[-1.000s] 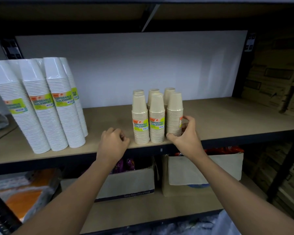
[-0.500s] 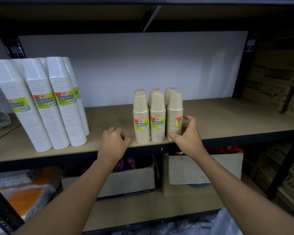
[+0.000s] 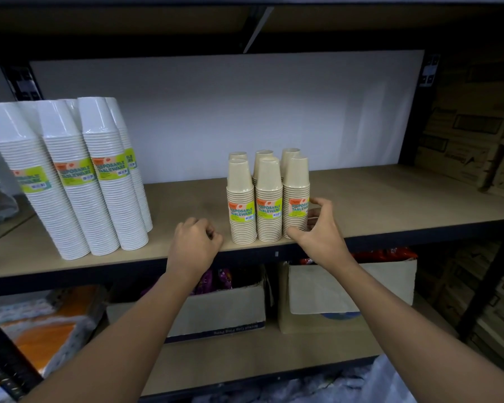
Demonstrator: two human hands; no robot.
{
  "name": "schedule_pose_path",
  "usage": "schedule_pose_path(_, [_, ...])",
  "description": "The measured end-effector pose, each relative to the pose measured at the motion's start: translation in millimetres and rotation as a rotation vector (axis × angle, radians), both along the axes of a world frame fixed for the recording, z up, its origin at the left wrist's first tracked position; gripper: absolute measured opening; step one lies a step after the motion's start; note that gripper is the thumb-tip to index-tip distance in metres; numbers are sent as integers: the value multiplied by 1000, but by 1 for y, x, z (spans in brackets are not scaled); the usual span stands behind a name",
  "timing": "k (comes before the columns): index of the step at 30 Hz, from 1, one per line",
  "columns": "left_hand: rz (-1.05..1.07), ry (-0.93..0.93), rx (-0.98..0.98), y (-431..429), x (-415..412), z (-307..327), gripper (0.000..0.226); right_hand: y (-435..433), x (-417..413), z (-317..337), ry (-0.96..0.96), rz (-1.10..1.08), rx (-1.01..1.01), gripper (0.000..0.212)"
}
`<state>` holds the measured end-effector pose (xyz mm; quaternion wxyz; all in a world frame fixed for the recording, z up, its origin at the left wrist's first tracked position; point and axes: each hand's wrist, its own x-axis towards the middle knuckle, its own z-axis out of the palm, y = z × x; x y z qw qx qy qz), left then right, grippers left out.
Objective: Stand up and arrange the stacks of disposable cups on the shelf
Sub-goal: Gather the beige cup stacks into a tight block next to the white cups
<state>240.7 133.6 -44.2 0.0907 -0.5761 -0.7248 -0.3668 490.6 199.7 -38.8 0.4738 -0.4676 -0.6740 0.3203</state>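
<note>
Rotated since a second ago, right front beige stack (image 3: 296, 181) now label-forward, standing upright at the shelf (image 3: 390, 205) front edge, my right hand (image 3: 322, 231) grip curled round its lower half, left hand (image 3: 194, 242) clenched on nothing at shelf edge, white stacks (image 3: 79, 205) well left.

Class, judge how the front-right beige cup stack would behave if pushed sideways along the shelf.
Probably light: the beige cup stack is nested disposable cups. Likely to tip rather than slide, being tall and narrow. The right hand curled round its lower part should steady it.
</note>
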Motion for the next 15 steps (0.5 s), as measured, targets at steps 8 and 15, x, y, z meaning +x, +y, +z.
schedule_pose_path(8, [5, -13, -10, -1, 2, 2, 13, -2, 1, 2, -20, -14, -4, 79])
schedule_pose_path(15, [-2, -13, -19, -2, 2, 2, 13, -2, 1, 4, -24, -1, -19, 78])
